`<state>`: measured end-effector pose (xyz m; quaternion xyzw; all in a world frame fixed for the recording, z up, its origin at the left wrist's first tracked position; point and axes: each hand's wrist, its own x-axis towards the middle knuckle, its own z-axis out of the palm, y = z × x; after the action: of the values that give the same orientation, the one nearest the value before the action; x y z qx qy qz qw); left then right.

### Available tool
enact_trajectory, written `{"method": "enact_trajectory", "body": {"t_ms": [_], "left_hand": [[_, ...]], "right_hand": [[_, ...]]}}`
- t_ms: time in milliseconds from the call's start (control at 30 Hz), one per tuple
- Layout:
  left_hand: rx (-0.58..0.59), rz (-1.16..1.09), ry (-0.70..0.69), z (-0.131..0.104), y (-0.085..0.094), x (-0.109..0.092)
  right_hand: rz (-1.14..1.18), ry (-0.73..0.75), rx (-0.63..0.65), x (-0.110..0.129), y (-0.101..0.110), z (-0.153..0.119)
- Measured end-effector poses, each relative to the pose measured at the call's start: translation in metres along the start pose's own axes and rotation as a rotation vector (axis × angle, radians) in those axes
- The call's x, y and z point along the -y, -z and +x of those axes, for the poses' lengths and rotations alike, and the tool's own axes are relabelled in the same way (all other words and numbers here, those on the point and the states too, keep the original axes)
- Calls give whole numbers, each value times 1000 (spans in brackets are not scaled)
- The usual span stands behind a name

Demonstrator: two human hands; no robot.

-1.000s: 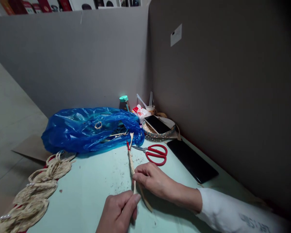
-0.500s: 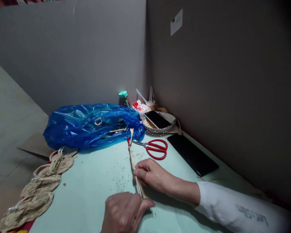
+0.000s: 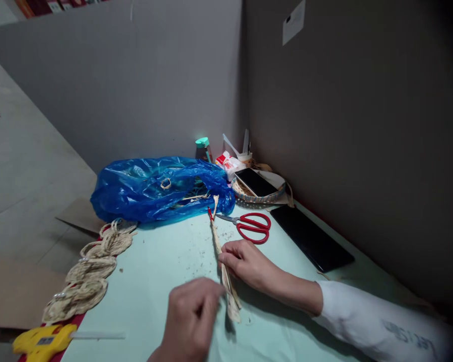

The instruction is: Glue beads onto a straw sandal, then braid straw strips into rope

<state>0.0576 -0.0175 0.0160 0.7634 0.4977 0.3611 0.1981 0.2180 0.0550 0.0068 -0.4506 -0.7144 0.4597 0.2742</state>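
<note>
While I watched through the head camera, right hand: I had its thumb and fingers pinched narrow on the pale braided strip, partway down its length.
Left hand: I saw it blurred, fingers curled, beside the loose ends; I could not tell whether it gripped or touched any strand.
Braided strip: it ran from near the blue plastic bag down the pale green table to the right hand, its loose ends spreading below the pinch.
Red clip: it sat at the strip's far end.
Scissors: red-handled, they lay right of the strip, blades pointing at its far end.
Left edge: woven loops lay in a row over red material, with a yellow glue gun nearer me.
Right side: a black slab lay flat beyond the right hand.
Far corner: a phone rested in a round basket; near it I made out a red-and-white packet, a cup and a turquoise-capped bottle.
Right sleeve: white, with dark lettering.
</note>
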Motion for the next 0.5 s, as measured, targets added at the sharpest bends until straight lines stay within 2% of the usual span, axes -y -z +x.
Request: {"method": "enact_trajectory", "body": {"t_ms": [67, 100, 167, 233, 300, 433, 500], "left_hand": [[-62, -129, 326, 14, 4, 2], [-45, -221, 425, 22, 5, 3], [95, -467, 527, 36, 4, 7], [224, -687, 549, 45, -1, 11], [302, -826, 555, 48, -4, 14], [375, -882, 535, 46, -5, 17], [369, -847, 511, 44, -5, 18]], "right_hand": [[-34, 26, -10, -1, -2, -2], [-49, 39, -19, -2, -3, -2], [-70, 69, -35, -4, -5, -4], [-60, 89, -27, -4, -5, -5], [-10, 106, 33, -2, -1, -4], [8, 164, 197, 6, 8, -4], [-140, 168, 174, 8, 9, -5]]}}
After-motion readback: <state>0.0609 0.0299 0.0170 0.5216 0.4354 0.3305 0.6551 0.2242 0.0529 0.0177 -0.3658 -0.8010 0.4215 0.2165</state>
